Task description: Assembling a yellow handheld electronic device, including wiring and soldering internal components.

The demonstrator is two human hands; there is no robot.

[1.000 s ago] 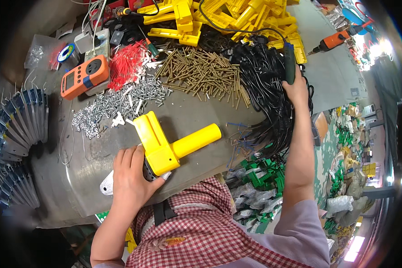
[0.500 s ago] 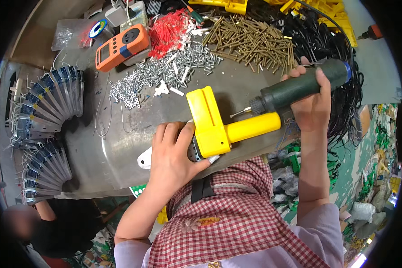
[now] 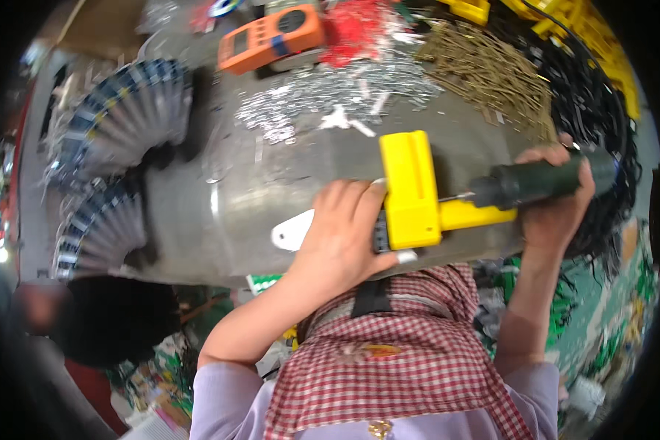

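Screwdriver (image 3: 546,181) now meets yellow housing (image 3: 412,192), tip pointing left; hands grip both.

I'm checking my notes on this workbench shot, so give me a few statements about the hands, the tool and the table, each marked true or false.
1. The left hand rests on the yellow plastic part. True.
2. The right hand grips a dark green power screwdriver. True.
3. The screwdriver's tip points away from the yellow part. False: it points at the part's narrow yellow arm.
4. The orange meter lies beside the person's right hand. False: it lies at the far side of the table, well away from both hands.
5. A heap of brass-coloured screws lies beyond the yellow part. True.
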